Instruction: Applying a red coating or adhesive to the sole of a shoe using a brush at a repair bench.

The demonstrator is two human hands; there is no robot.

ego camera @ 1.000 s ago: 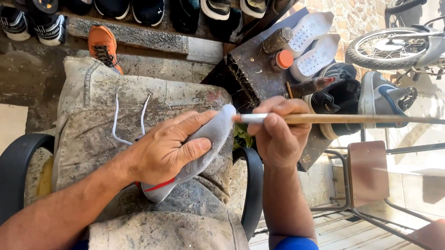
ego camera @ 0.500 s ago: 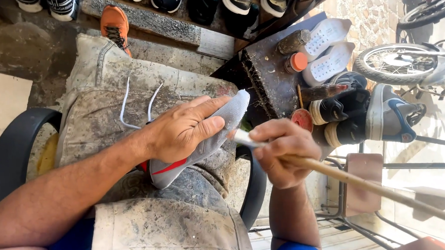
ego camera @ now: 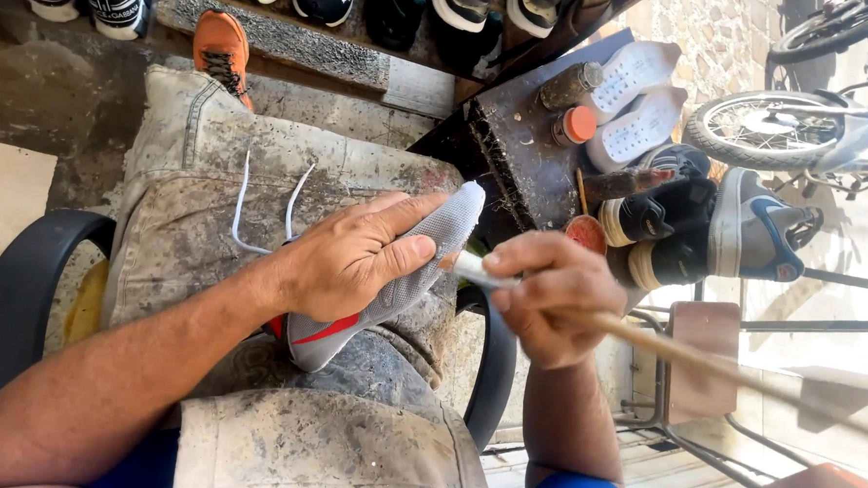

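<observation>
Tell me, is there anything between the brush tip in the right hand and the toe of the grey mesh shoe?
Nothing visible. The right hand holds the long wooden-handled brush with its tip beside the grey mesh shoe, which the left hand holds from above.

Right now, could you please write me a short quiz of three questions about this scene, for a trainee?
1. True or false: the left hand holds a grey shoe.
2. What does the right hand hold?
A. a hammer
B. a brush
C. a knife
3. What colour is the lid of the jar on the bench?

Key:
1. True
2. B, a brush with a long wooden handle
3. Orange
</observation>
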